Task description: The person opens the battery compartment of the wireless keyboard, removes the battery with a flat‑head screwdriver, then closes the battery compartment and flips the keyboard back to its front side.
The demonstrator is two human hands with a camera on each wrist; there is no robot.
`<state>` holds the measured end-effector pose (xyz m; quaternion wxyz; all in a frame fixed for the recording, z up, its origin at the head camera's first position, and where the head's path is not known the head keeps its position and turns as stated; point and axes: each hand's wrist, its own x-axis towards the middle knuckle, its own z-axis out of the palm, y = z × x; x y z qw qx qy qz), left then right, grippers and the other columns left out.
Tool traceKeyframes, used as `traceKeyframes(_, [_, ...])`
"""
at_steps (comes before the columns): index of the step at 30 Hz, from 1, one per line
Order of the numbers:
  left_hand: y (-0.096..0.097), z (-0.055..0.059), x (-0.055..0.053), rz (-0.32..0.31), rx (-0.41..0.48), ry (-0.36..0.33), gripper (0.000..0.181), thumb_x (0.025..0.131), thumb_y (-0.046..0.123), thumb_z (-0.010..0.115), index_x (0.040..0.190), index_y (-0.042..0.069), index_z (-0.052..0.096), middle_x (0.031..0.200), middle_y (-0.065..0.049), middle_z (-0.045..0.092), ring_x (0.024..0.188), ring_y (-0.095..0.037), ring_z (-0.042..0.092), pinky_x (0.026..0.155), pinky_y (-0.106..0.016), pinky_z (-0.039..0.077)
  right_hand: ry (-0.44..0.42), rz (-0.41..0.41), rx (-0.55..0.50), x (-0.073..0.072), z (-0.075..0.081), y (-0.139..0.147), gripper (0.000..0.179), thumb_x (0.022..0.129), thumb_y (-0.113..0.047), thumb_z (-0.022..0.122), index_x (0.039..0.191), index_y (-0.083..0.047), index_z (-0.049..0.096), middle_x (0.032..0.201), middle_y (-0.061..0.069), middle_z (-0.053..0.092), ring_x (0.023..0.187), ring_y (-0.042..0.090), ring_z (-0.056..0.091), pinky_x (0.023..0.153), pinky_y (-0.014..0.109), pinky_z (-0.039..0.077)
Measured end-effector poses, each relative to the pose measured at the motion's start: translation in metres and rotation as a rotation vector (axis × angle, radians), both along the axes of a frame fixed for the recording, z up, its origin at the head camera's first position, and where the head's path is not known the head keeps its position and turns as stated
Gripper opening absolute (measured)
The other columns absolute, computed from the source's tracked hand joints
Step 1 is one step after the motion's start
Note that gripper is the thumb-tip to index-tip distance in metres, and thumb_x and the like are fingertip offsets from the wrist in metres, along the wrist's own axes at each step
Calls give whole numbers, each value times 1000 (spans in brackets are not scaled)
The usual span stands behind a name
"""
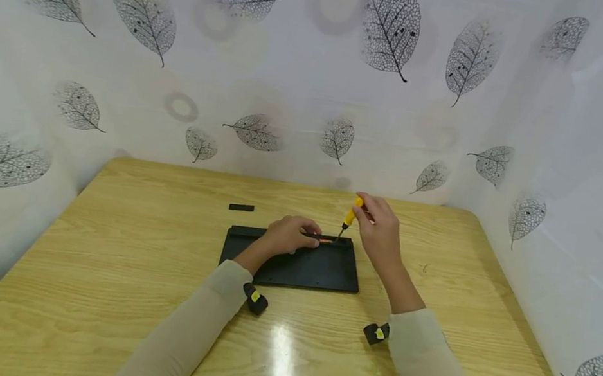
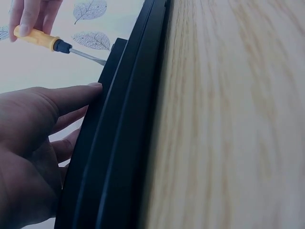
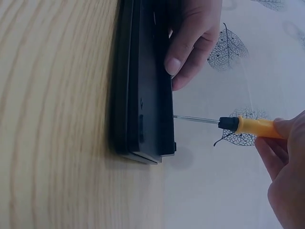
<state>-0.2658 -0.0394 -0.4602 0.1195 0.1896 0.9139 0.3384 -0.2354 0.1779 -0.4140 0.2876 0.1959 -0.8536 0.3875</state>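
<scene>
A flat black keyboard (image 1: pixel 318 272) lies underside up on the table, its raised ridge along the far side. Across that ridge my left hand (image 1: pixel 285 235) grips it, thumb on the near side and fingers beyond. A narrow slot (image 1: pixel 326 240) with something orange in it shows by the left fingertips. My right hand (image 1: pixel 382 232) holds a screwdriver (image 1: pixel 353 212) by its yellow handle, with the shaft pointing down. In the right wrist view the screwdriver's tip (image 3: pixel 177 117) is at the ridge, a little way from the left thumb (image 3: pixel 173 65).
A small black strip-shaped cover (image 1: pixel 241 207) lies on the wooden table (image 1: pixel 153 244) beyond the keyboard's left part. Black wrist cameras hang at the left cuff (image 1: pixel 255 300) and right cuff (image 1: pixel 375 333). A white leaf-print curtain (image 1: pixel 294 83) borders the table at the back and sides.
</scene>
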Motion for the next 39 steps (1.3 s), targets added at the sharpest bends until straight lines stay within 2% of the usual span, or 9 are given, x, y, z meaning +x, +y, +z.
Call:
traceKeyframes(6, [0, 0, 0, -4, -7, 3, 29, 95, 39, 70, 122, 28, 70, 126, 4, 69, 111, -19, 65, 96, -47, 47, 41, -20, 18, -1, 1, 1, 30, 93, -4, 71, 123, 1, 70, 105, 17, 67, 89, 27, 68, 75, 37, 58])
traceKeyframes(14, [-1, -1, 0, -3, 0, 7, 29, 95, 38, 71, 122, 27, 71, 125, 3, 69, 112, -21, 65, 97, -48, 47, 20, -8, 9, -1, 0, 1, 32, 94, -3, 70, 126, 1, 69, 108, 17, 66, 93, 28, 69, 77, 38, 58])
traceKeyframes(24, [0, -4, -2, -2, -11, 20, 30, 95, 40, 70, 122, 28, 71, 125, 4, 69, 109, -19, 66, 95, -46, 49, 49, 0, 139, 3, 4, -12, 32, 94, -5, 70, 126, 1, 68, 110, 17, 65, 91, 26, 66, 75, 39, 58])
traceKeyframes(27, [1, -4, -1, -5, -8, 20, 30, 95, 39, 70, 122, 27, 71, 124, 3, 70, 108, -20, 67, 95, -46, 49, 13, -2, 145, 6, 5, -15, 33, 95, -5, 69, 127, 0, 67, 112, 15, 65, 94, 26, 67, 78, 38, 58])
traceKeyframes(30, [2, -3, -1, -9, -4, 17, 30, 95, 39, 70, 122, 27, 71, 124, 3, 70, 108, -20, 67, 94, -46, 49, -48, 1, 99, 6, 5, -14, 32, 96, -7, 68, 128, -1, 66, 113, 16, 65, 98, 28, 68, 82, 40, 59])
traceKeyframes(35, [0, -4, -1, -11, 9, 10, 27, 96, 38, 70, 120, 27, 71, 125, 3, 69, 111, -20, 66, 96, -46, 48, -164, -6, -25, 0, 0, -3, 33, 99, -12, 65, 131, -3, 64, 114, 16, 67, 105, 29, 68, 85, 40, 59])
traceKeyframes(39, [-1, -5, -1, -13, 17, 16, 26, 96, 37, 70, 120, 26, 71, 125, 2, 68, 113, -22, 65, 96, -47, 48, -262, -22, -158, -4, -4, 4, 35, 101, -16, 64, 135, -6, 62, 116, 14, 68, 105, 27, 67, 83, 33, 60])
